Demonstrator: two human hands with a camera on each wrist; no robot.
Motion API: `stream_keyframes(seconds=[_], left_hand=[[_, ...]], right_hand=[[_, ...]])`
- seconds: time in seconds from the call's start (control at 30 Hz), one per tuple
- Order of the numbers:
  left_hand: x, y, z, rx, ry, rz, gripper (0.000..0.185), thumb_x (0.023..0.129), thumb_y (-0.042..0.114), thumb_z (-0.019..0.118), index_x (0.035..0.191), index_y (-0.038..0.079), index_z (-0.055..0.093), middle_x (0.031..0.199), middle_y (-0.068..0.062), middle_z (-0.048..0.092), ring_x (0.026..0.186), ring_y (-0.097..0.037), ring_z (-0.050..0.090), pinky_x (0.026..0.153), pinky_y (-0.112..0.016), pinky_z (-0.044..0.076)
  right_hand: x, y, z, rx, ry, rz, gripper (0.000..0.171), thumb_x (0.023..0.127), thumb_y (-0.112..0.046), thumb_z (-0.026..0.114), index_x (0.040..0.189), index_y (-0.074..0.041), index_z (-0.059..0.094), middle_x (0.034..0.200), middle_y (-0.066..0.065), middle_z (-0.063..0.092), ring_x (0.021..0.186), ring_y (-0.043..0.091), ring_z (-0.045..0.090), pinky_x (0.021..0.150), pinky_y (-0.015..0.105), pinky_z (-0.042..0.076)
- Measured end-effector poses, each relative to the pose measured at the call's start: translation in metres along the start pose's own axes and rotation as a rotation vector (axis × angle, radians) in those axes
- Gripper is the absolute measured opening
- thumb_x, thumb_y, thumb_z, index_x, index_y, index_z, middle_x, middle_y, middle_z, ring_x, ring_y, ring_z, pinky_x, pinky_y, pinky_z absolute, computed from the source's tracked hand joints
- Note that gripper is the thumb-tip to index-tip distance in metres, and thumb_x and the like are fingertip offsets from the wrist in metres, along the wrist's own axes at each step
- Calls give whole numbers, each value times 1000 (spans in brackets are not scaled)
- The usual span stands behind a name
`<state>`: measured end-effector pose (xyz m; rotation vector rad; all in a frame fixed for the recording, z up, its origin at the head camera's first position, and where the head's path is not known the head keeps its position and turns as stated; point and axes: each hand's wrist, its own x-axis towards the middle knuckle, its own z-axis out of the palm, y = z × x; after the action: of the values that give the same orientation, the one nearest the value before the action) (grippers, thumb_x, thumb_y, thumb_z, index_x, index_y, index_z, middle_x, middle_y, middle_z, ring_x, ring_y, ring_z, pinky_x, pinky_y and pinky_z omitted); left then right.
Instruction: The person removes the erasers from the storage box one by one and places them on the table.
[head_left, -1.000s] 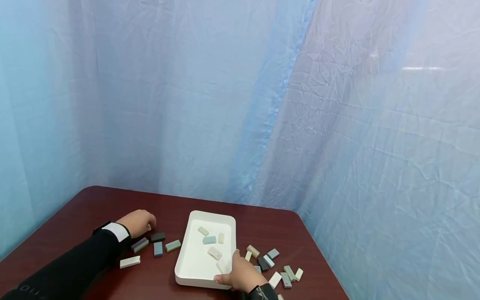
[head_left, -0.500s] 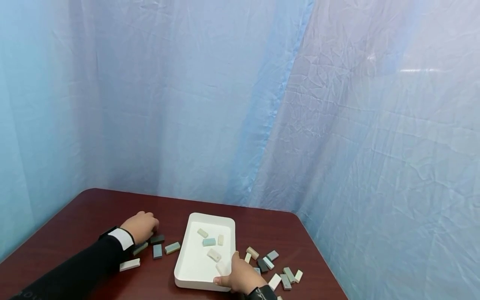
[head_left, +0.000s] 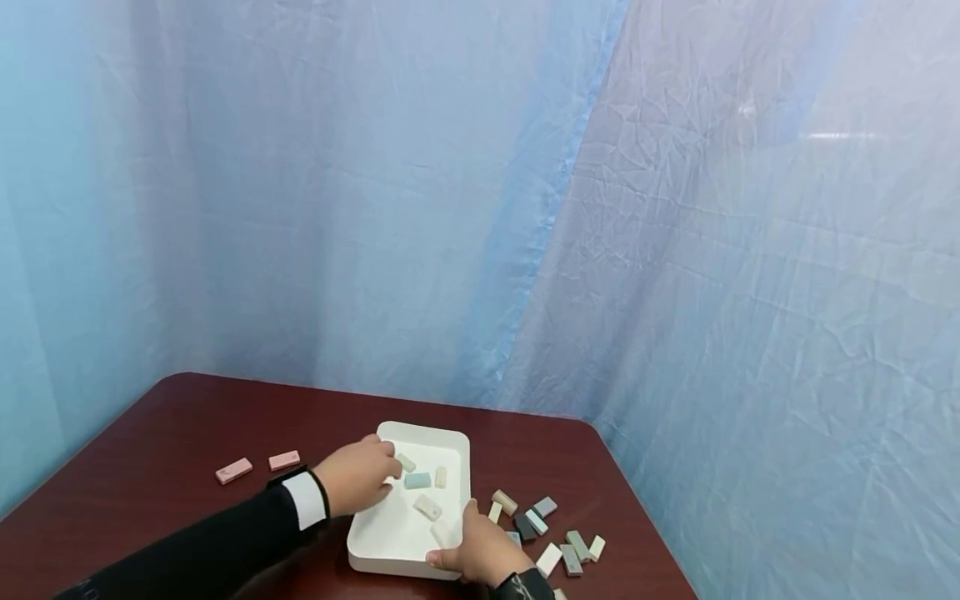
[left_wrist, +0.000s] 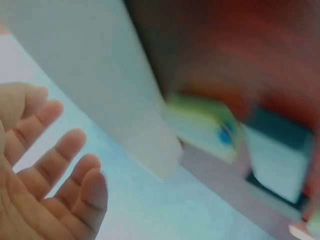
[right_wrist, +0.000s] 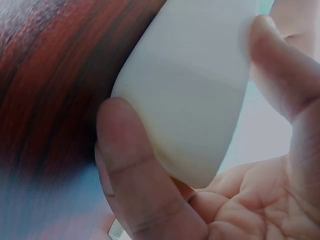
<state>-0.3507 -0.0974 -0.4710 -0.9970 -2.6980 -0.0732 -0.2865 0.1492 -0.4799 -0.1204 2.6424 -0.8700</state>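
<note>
Your left hand has left the blocks at the table's nine o'clock side and swung over the white tray; it now hangs above the tray's left rim, fingertips near the beige block at the tray's far end. Two pink blocks, hidden under your arm before, now show on the table at nine o'clock from the tray. Your right hand has not moved from the tray's near right corner.

Left grip: the left wrist view shows your fingers spread and relaxed over the tray floor, holding nothing. That view is blurred, and past the tray wall it shows a pale block with a blue mark that cannot be read.

Right grip: thumb inside the wall and fingers outside, it pinches the tray's rounded corner at about five o'clock.

Inside the tray lie the beige block, a light blue block, a cream block just beside it, and a pale block nearer you. A scatter of grey, white and tan blocks sits on the table at three o'clock from the tray. No brand or writing can be read on any piece.
</note>
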Motion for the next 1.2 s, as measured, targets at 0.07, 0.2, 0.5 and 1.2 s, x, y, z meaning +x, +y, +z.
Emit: stream_keyframes(seconds=[0.07,0.2,0.5,1.2], left_hand=[[4,9,0,-39,-49,61,18,84,28,70,103,28,72,97,7,63,84,-13,53,74,-30,48],[7,21,5,-80,-156,139,33,85,31,70,118,37,64,121,5,59,105,-18,56,83,-31,50],[8,39,8,-116,-247,273,46,82,27,73,125,39,60,128,5,58,102,-18,59,79,-28,50],[14,59,11,-142,-171,588,47,84,19,73,126,35,60,129,12,60,111,-2,60,89,-18,48]], right_hand=[[0,0,0,-11,4,-7,116,72,-54,76,148,9,15,86,13,60,57,22,60,62,40,46],[0,0,-1,-18,2,-17,116,72,-55,75,147,10,15,79,10,61,57,21,61,69,43,48],[-3,-1,-1,-3,-1,-47,116,73,-54,75,147,11,14,84,12,62,56,20,61,75,46,48],[-4,1,-4,3,-20,-47,118,73,-56,75,147,11,14,71,6,63,58,21,61,67,44,47]])
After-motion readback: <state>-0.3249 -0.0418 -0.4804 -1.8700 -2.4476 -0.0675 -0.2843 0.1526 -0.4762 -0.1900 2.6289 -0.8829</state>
